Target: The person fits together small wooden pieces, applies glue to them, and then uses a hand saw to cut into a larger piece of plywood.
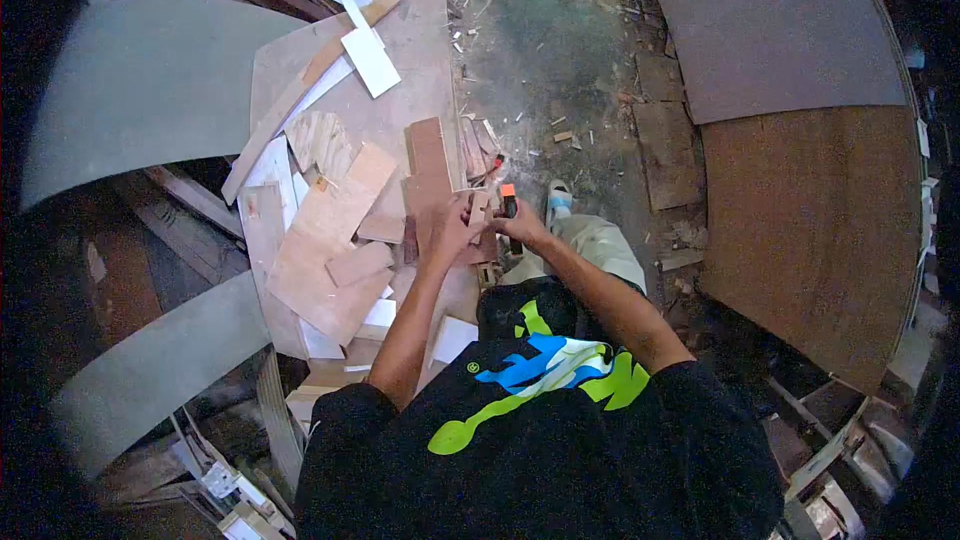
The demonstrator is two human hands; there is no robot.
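Note:
My left hand (452, 227) is closed around a small light-brown wood block (480, 210) at the right edge of the worktable. Close beside it, my right hand (524, 224) grips a black tool with an orange end (508, 192), held roughly upright. Its exact kind is too small to make out. Reddish-brown wood pieces (428, 155) lie on the table just behind my left hand. To the left are a tan board (325, 240) and smaller wood offcuts (360, 263).
White pieces (371, 62) and a long curved wood strip (290, 110) lie on the worktable (425, 35). Wood scraps (563, 137) litter the floor. Large brown sheets (810, 210) stand at the right; curved grey panels (150, 90) are at the left.

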